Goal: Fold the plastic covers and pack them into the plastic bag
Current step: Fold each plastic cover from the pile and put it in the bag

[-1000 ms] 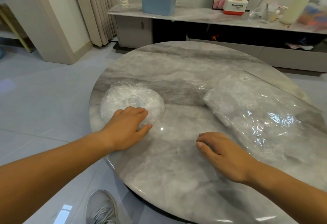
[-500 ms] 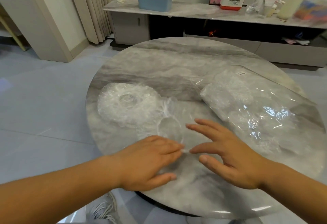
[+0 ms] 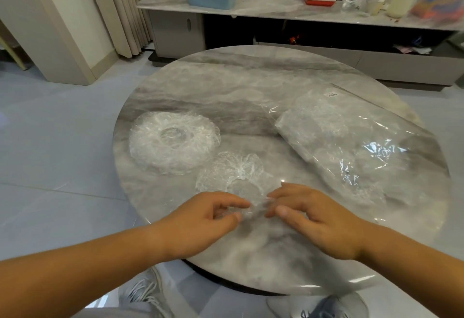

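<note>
Counter (image 3: pixel 251 86) | left hand (image 3: pixel 200 219), right hand (image 3: pixel 319 219): each grip pinches the near rim of one plastic cover (image 3: pixel 233 174), just right of the stack (image 3: pixel 173 142); plastic bag (image 3: pixel 351 142) farther right | best: pull rim taut; crease evenly

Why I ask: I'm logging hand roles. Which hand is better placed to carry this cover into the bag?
Right, probably. The right hand and left hand both pinch the loose cover, but the plastic bag lies on the right hand's side; the left would cross over.
</note>
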A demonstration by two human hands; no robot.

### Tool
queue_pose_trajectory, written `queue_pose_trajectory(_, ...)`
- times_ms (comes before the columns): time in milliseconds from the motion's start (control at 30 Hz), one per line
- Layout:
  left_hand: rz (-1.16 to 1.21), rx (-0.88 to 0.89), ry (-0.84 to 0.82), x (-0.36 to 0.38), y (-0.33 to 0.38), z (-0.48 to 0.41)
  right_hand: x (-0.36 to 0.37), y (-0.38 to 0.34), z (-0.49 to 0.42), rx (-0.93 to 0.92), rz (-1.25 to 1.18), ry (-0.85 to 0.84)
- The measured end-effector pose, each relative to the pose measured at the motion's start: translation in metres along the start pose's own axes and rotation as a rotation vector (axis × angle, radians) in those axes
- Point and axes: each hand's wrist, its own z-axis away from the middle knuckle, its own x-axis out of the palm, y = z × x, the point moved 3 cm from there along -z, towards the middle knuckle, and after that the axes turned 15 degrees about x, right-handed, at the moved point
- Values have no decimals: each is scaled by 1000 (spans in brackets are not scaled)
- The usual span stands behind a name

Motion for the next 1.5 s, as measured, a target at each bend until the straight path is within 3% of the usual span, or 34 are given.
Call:
queue_pose_trajectory(100, 76, -72, 114, -12, -2, -6, 1, 4, -10, 184, -218, -5)
queue_pose_trajectory(200, 18, -129, 166, -21, -8, -15, 7, 6, -20, 255, -222, -2)
queue_pose_trajectory(433, -394, -119, 185, -35, -24, -22, 18, 3, -30, 185, 270, -75)
queue_pose_trajectory(633, -544, -197, 249, -44, -28, -28, 17, 2, -33, 170, 274, -75)
queue_pose_trajectory(867, -535, -226, 154, -42, -26, -37, 16, 7, -20, 87, 304, -108)
queue_pose_trajectory(1033, -514, -195, 35, -29, -25, -38, 2, 8, -28, 209, -13, 186)
queue_pose_trajectory(1133, -465, -156, 44, -25, -25, -39, -3, 0, -41, 370, -327, 117)
queue_pose_trajectory(1267, -452, -84, 22, -22, -26, -39, -1, -1, -45, 448, -556, -6)
queue_pose_trajectory(1367, -495, -42, 20, -23, -28, -39, -4, -2, -43, 389, -673, 85)
queue_pose_trajectory(1500, -486, -23, 27, -26, -31, -41, -6, -15, -29, 173, -488, 169)
